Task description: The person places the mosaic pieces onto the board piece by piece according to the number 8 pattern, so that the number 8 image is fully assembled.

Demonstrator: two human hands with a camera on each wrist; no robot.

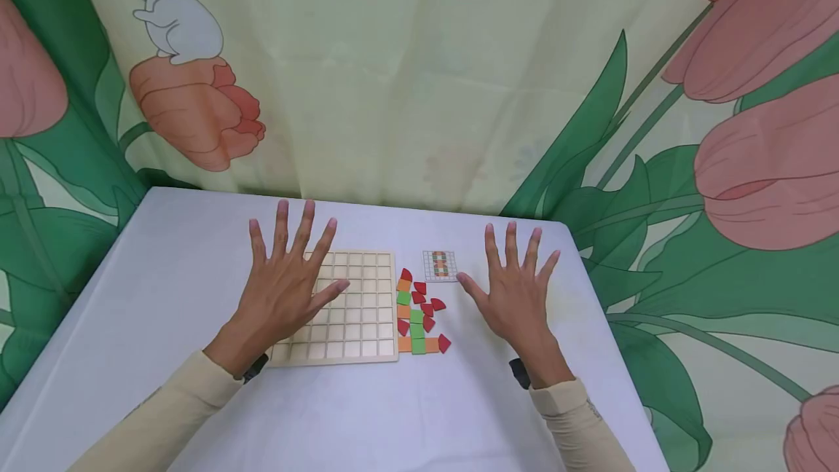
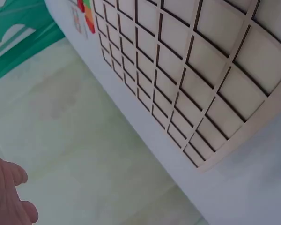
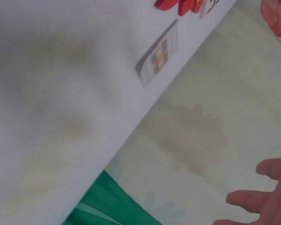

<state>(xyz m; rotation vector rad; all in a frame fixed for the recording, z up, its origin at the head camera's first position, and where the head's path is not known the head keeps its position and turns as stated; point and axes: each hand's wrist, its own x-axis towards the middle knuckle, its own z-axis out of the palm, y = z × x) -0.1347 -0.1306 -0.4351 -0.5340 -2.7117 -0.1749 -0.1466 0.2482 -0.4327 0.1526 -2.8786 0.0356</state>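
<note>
1. Over the white surface, both hands are held flat w/ fingers spread, nothing gripped.
2. Left hand is placed above the wooden grid board.
3. Right hand is seen beside the coloured tiles & pattern card.

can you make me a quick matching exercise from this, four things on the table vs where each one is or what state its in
Things:
1. left hand
2. right hand
3. pattern card
4. coloured tiles

Places or states:
a. lies beyond the tiles, toward the curtain
b. fingers spread over the bare cloth, right of the tiles
c. clustered along the right edge of the grid board
d. fingers spread over the grid board

Pairs: 1-d, 2-b, 3-a, 4-c
</note>
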